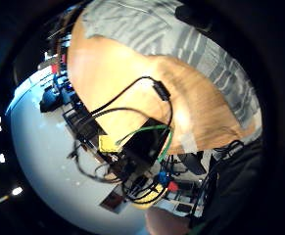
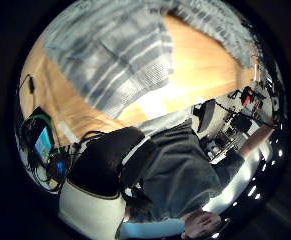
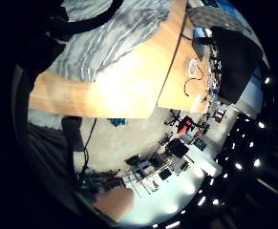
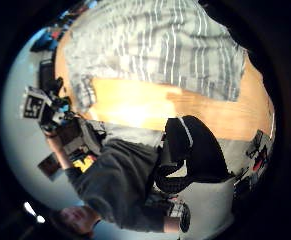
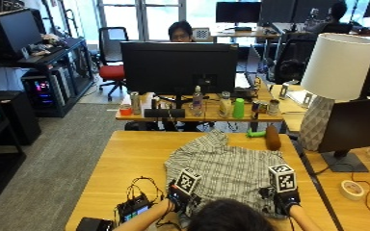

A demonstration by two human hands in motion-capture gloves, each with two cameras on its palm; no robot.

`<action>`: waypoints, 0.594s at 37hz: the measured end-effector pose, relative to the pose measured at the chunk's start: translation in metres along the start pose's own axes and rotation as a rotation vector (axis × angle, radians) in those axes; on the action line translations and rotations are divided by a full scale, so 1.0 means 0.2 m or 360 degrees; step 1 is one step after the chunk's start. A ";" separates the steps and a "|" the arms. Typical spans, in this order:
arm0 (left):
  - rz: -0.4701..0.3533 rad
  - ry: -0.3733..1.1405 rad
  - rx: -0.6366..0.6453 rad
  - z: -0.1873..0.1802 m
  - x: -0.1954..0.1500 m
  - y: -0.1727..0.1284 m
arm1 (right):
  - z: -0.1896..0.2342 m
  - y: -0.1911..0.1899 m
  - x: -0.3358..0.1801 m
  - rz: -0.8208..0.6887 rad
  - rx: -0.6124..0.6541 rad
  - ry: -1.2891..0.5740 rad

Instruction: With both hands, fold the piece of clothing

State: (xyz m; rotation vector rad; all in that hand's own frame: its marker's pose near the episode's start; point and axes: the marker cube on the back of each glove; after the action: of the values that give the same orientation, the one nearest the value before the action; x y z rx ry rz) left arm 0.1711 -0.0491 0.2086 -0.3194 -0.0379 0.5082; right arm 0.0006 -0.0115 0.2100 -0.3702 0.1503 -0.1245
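Lying flat on table [image 5: 127, 159]: shirt [image 5: 227, 168] | both hands over near hem

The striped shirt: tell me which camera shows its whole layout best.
The outside view: the striped shirt lies spread on the wooden table, nearly all visible, only its near edge hidden by the person's head. The right thumb side palm view shows most of it; the remaining palm views catch only parts.

**Soft cloth on glossy wood**

The grey-and-white plaid cloth shirt [image 5: 229, 169] looks soft, matt and lightly rumpled. The light wooden table [image 5: 121, 166] beneath it is smooth, with visible grain and a sheen where light falls. Both gloves look matt black fabric.
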 end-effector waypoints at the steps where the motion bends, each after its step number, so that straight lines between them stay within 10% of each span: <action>1: -0.0007 -0.0005 -0.0024 0.04 0.00 -0.03 | 0.08 -0.08 0.02 0.0013 -0.0003 -0.0005; 12: 0.0096 0.0122 0.0201 0.12 0.06 0.00 | 0.37 -0.27 0.01 0.0050 0.0069 -0.0168; 22: -0.0085 -0.0139 0.0752 0.13 -0.09 -0.29 | 0.39 -0.34 -0.02 0.0033 0.0415 -0.0164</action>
State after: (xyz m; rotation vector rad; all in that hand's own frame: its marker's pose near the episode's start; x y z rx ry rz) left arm 0.1797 -0.0982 0.2525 0.1657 -0.0103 0.4628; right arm 0.0046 -0.0457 0.3080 -0.1147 0.0352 -0.1026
